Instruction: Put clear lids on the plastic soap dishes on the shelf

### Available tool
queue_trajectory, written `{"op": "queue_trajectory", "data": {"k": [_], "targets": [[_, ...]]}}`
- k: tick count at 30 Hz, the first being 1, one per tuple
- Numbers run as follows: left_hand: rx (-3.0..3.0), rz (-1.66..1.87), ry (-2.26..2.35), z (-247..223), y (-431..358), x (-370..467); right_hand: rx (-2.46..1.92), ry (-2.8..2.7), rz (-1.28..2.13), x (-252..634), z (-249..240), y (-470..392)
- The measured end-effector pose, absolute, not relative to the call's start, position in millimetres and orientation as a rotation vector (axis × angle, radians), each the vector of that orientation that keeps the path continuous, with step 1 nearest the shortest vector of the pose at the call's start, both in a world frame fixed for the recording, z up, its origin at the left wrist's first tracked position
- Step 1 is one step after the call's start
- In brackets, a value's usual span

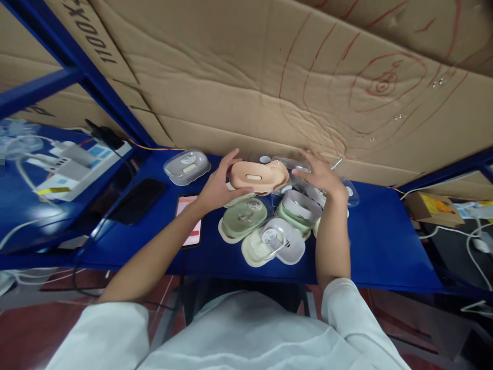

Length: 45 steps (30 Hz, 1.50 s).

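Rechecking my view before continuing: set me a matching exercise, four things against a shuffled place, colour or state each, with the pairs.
Things:
1. Peach container
2. Phone with lit screen
3. Flat slab
4. Cardboard panel

Matches:
A. Black, unlit
B. Bears red curved lines
C. Between left hand and right hand
D. Partly hidden by left forearm

Pairs: 1-C, 2-D, 3-A, 4-B

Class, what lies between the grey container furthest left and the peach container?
In the head view, the person's left hand lies between the grey container and the peach container.
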State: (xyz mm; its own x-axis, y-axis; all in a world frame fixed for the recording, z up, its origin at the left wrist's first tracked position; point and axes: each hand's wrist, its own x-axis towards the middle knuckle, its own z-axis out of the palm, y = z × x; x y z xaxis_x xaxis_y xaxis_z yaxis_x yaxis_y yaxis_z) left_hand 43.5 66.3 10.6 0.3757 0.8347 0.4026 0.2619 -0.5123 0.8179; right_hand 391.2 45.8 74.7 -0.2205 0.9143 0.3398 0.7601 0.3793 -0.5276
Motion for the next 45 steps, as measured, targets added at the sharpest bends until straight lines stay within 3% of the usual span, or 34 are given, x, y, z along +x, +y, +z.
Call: {"op": "queue_trajectory", "data": {"k": [8,16,23,27,30,36,39,45], "targets": [[1.776,1.346,0.806,12,84,68,-1.087,-2.196,0.542,318,85,46],[2.003,1.113,0.816,-14,84,66,-1.258,-2.041,0.423,344,90,48],[2.477,0.771,1.212,5,92,24,-1.461,-2.006,0.395,383,88,40],[2.301,0.617,1.745,6,109,-38,-1.498,-2.078,0.458,385,82,39],[2.110,0.539,1.876,0,120,-75,-1.433,-2.132,0.464,379,79,41],[1.888,0.867,1.630,2,114,-70,-1.352,-2.077,0.229,335,83,39],[1.799,0.952,1.254,15,93,-39,-1.201,-2.176,0.062,290,91,27],[1.368,0.838,0.784,29,59,3,-1.047,-2.436,-0.156,228,80,10]]}}
